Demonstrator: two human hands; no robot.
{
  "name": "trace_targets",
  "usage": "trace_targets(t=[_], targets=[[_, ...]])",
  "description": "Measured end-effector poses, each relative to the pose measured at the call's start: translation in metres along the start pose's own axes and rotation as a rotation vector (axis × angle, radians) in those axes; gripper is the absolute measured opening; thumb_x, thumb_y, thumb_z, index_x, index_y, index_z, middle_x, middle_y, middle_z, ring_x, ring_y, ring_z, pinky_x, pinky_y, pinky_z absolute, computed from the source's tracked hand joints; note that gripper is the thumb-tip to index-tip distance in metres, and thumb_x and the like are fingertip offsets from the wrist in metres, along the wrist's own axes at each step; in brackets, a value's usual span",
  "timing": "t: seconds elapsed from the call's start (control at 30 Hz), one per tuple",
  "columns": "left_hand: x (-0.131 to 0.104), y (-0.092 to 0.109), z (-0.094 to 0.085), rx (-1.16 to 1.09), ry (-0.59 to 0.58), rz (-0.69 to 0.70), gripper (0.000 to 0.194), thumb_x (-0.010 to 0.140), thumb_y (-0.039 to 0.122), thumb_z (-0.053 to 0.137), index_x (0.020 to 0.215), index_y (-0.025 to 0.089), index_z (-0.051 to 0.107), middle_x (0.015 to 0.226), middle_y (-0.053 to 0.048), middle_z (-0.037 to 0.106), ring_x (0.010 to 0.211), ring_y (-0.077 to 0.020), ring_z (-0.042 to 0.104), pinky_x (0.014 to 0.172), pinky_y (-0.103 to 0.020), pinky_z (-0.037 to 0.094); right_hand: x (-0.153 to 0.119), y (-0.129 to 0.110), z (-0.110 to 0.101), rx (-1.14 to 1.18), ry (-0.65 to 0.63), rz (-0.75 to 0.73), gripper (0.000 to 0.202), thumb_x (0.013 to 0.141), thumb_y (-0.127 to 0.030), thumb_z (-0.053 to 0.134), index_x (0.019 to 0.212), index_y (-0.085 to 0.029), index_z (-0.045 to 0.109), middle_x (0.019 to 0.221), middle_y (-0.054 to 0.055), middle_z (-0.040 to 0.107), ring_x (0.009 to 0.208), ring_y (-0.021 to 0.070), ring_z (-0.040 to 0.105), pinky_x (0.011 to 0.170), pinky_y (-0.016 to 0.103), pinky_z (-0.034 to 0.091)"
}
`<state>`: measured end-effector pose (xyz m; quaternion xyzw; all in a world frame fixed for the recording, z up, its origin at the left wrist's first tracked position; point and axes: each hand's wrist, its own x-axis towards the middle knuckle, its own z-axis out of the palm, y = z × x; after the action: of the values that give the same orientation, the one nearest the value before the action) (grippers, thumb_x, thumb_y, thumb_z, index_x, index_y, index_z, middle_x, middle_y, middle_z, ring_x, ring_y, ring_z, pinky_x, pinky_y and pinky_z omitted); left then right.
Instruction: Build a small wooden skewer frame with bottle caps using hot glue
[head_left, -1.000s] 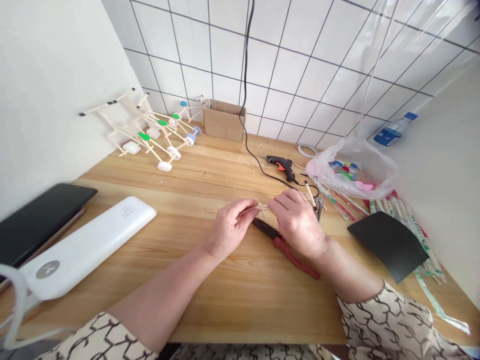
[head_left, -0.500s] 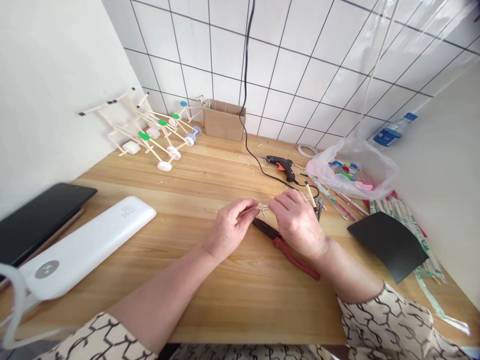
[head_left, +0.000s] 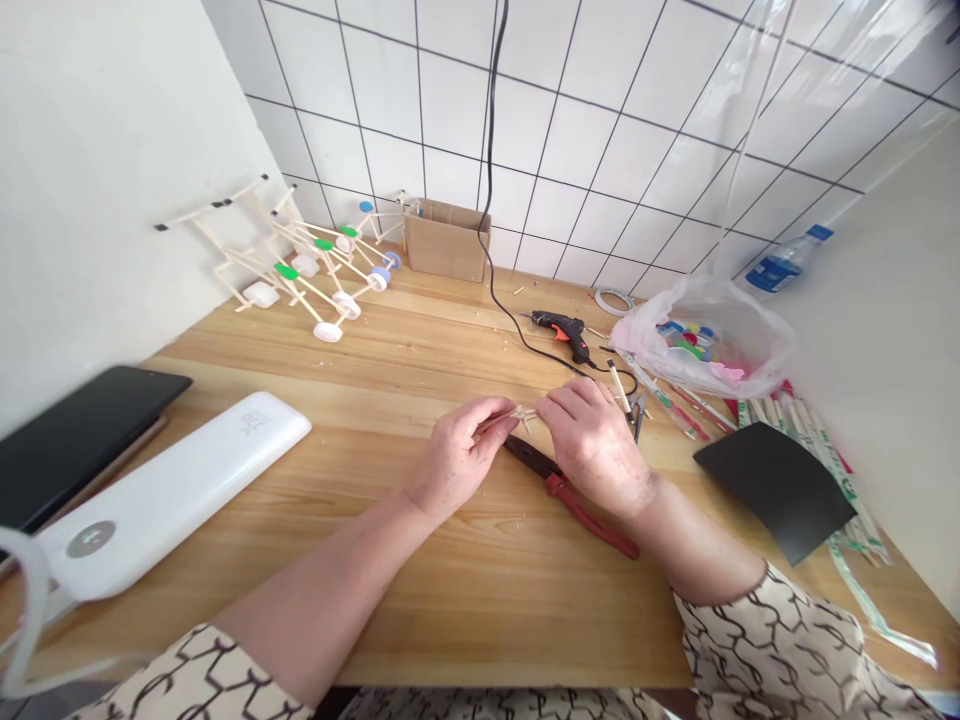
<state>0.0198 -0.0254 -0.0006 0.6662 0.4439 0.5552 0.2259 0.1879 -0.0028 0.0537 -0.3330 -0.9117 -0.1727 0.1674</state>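
Between my hands is a small joined piece of thin wooden sticks (head_left: 524, 413), pale and partly hidden by my fingers. My left hand (head_left: 466, 452) pinches its left side between thumb and fingers. From the right, my right hand (head_left: 596, 440) grips the other end, its fingertips curled over the wood. Below them on the table lie pliers (head_left: 577, 500) with red handles and dark jaws, closed and partly under my right wrist. A white stick with dark ends (head_left: 619, 388) shows just behind my right hand.
Stick-built models with bottle-cap wheels (head_left: 328, 331) stand at the back left by a cardboard box (head_left: 447, 240). Behind my hands lies a black glue gun (head_left: 562, 332) with its cord. At right are a plastic bag of caps (head_left: 705, 345) and black sheet (head_left: 776, 490); at left, a white power bank (head_left: 180, 490).
Almost nothing differs. Both hands keep the same hold on the stick piece, and the view has shifted very slightly.
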Motion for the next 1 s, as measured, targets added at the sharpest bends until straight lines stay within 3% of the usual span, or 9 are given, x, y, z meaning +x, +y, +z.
trace_targets(t=[1.0], targets=[[0.0006,0.001,0.0002,-0.026,-0.014,-0.043,0.008,0.084,0.02,0.06,0.089,0.015,0.063,0.083,-0.005,0.072,0.073,-0.0138,0.068,0.07,-0.022,0.056,0.0005,-0.0007,-0.0016,-0.009,-0.027,0.011,0.018,0.084,-0.005,0.049,0.073,-0.014,0.06,0.072,0.007,0.058,0.076,0.0212,0.042,0.068,0.032,0.032]])
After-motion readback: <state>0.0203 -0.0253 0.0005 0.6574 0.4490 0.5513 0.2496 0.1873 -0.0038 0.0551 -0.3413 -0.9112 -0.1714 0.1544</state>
